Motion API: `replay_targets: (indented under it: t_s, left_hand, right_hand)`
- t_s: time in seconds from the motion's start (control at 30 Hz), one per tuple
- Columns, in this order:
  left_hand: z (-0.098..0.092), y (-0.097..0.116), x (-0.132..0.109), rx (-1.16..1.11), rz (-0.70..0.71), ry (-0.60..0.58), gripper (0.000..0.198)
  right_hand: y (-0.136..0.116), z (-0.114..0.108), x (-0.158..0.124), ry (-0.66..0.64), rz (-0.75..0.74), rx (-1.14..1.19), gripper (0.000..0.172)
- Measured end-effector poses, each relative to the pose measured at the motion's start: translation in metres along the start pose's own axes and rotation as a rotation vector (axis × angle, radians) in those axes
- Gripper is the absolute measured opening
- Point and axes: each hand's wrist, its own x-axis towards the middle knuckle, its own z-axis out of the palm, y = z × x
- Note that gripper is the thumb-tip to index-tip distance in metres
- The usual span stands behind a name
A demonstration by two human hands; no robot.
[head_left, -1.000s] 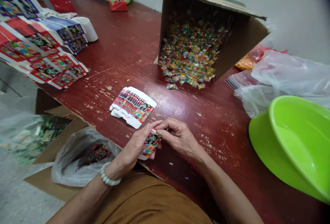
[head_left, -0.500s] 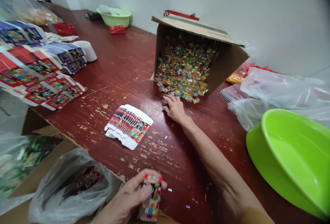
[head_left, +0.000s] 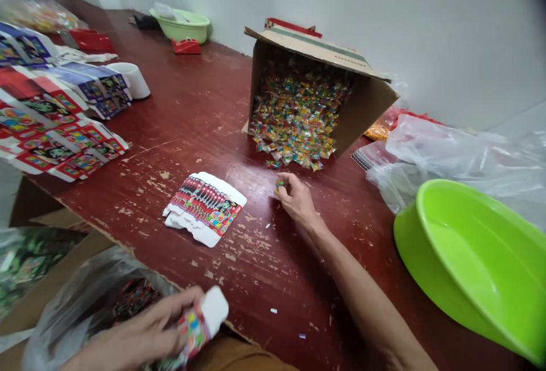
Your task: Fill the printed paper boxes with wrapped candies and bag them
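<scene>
My left hand [head_left: 149,325] is closed round a small printed box [head_left: 197,328], whose white end flap sticks out past my fingers. This hand is partly blurred, over the plastic bag at the table's near edge. My right hand [head_left: 296,197] pinches a small wrapped candy [head_left: 280,184] just above the table. Beyond it, a tipped cardboard box [head_left: 367,106] lies on its side, with a heap of wrapped candies [head_left: 298,115] spilling from its mouth. Left of my right hand lies a fanned stack of flat printed cartons [head_left: 205,206].
Strapped bundles of red and blue cartons [head_left: 55,126] stand at the left, beside a white cup-like roll [head_left: 135,82]. A bright green basin [head_left: 447,257] is at the right, near clear plastic sheeting [head_left: 452,149]. A plastic bag [head_left: 55,325] with dark packets hangs below the table edge.
My right hand has drawn back slightly from the candy heap, a candy between its fingers. My left hand has moved left and tilted the small box, so its white flap shows.
</scene>
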Motion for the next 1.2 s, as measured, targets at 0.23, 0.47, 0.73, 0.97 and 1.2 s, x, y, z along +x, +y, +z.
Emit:
replay_targets:
  t_s: [0.23,0.47,0.73,0.97,1.2]
  left_hand:
    - [0.075,0.070,0.023,-0.131,0.356,-0.008,0.028]
    - [0.099,0.071,0.032,-0.185,0.464,-0.046,0.032]
    - [0.102,0.067,0.033,-0.127,0.563,0.062,0.038]
    - [0.098,0.067,0.032,0.028,0.582,0.186,0.041]
    - [0.093,0.060,0.035,0.047,0.609,0.206,0.037]
  right_hand:
    - [-0.065,0.001,-0.090,-0.115,0.257,1.139,0.036]
    - [-0.063,0.008,-0.120,-0.069,0.108,0.931,0.029]
    - [-0.059,-0.017,-0.123,-0.158,-0.097,0.569,0.018]
    - [-0.058,-0.015,-0.114,-0.085,0.048,0.685,0.017]
    - [-0.064,-0.022,-0.109,-0.370,-0.055,0.627,0.018]
